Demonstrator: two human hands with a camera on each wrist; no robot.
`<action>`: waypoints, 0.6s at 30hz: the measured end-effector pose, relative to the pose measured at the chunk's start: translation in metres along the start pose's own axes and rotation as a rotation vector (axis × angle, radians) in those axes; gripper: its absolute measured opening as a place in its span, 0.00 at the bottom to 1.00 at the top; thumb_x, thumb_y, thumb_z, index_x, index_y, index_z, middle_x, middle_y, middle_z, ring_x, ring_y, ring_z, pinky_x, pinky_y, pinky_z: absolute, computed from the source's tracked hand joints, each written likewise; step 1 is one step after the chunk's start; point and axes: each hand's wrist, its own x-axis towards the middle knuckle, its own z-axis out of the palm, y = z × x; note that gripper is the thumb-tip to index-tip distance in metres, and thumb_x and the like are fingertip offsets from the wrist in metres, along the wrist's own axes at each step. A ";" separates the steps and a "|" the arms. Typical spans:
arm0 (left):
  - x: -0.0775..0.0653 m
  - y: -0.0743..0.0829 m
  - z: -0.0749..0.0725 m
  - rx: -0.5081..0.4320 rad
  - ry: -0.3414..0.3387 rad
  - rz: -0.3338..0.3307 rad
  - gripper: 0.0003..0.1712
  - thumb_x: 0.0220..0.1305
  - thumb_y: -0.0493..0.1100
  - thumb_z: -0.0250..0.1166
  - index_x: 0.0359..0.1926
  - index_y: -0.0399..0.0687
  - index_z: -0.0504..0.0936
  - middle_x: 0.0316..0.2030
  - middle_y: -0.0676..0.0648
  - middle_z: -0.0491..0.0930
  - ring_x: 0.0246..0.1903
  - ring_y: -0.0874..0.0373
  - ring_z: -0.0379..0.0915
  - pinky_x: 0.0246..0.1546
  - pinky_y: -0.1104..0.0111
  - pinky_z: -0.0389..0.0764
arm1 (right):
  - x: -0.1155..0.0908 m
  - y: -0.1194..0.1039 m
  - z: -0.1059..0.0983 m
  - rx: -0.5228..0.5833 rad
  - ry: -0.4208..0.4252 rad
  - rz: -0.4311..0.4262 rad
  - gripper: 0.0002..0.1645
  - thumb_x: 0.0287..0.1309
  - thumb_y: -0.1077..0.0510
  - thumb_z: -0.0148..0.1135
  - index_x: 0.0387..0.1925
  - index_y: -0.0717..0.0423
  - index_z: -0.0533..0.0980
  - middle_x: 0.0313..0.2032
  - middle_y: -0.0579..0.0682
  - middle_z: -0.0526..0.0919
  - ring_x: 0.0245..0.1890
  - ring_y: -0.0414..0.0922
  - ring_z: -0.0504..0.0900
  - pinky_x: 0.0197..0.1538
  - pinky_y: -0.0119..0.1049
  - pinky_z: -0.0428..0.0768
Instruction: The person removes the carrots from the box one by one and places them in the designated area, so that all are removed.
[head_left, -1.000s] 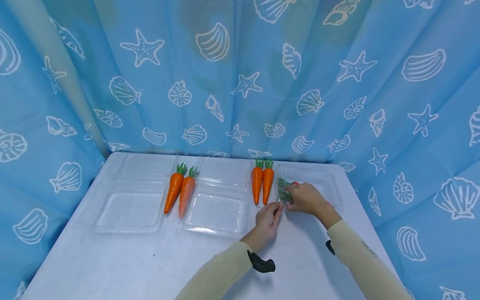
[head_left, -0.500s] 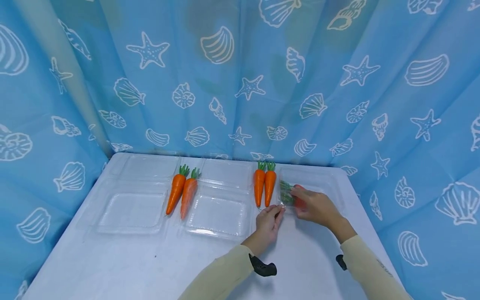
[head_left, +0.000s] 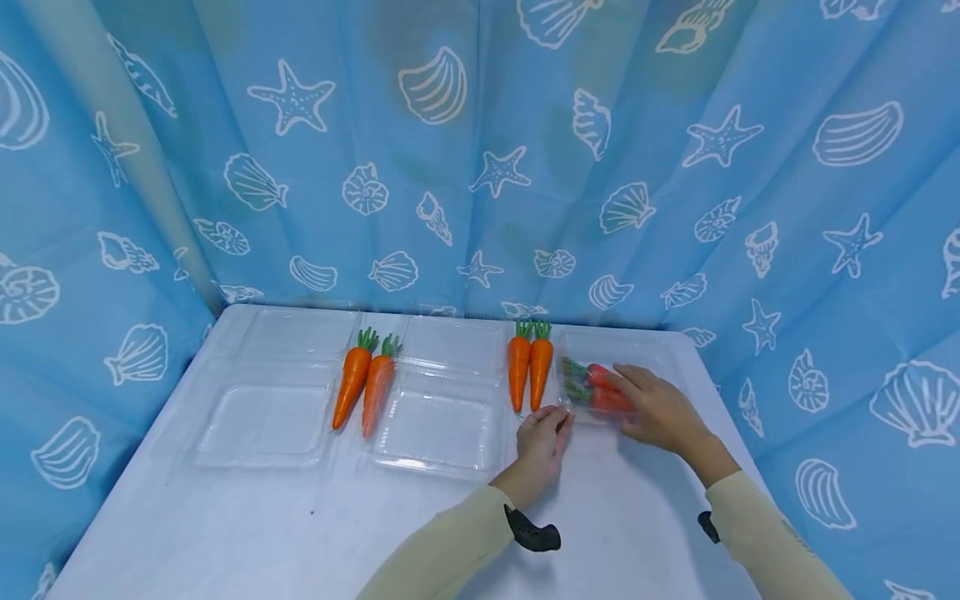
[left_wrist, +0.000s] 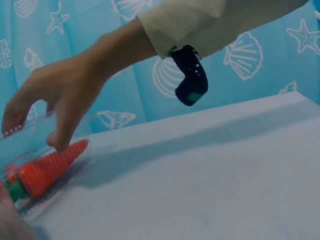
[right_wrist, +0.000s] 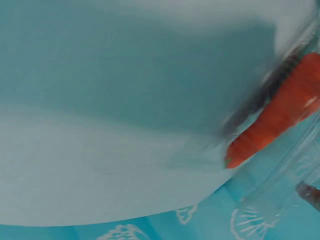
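Observation:
A clear plastic clamshell box lies at the table's right end, with two carrots seen through its plastic. Their green tops point left. My left hand pinches the box's front left corner. Over the right part of the box, my right hand has its fingers spread and touches the plastic. In the left wrist view the right hand's thumb hangs at the box's near side, beside a carrot. One fingertip meets the clear plastic in the right wrist view. How firmly the lid sits cannot be told.
Two carrots lie just left of the box. Another pair, one carrot beside another carrot, lies between two opened clear boxes, the left box and the middle box. A blue curtain borders the white table.
My right hand has slid rightward along the box, uncovering the two carrots inside to view. The left hand stays at the front left corner.

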 end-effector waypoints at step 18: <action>-0.001 0.001 0.000 0.019 0.022 0.011 0.18 0.61 0.31 0.66 0.51 0.28 0.73 0.43 0.37 0.79 0.48 0.45 0.79 0.47 0.66 0.83 | -0.021 0.029 0.000 -0.026 -0.045 0.201 0.47 0.46 0.55 0.75 0.68 0.56 0.64 0.67 0.63 0.65 0.65 0.63 0.63 0.53 0.64 0.75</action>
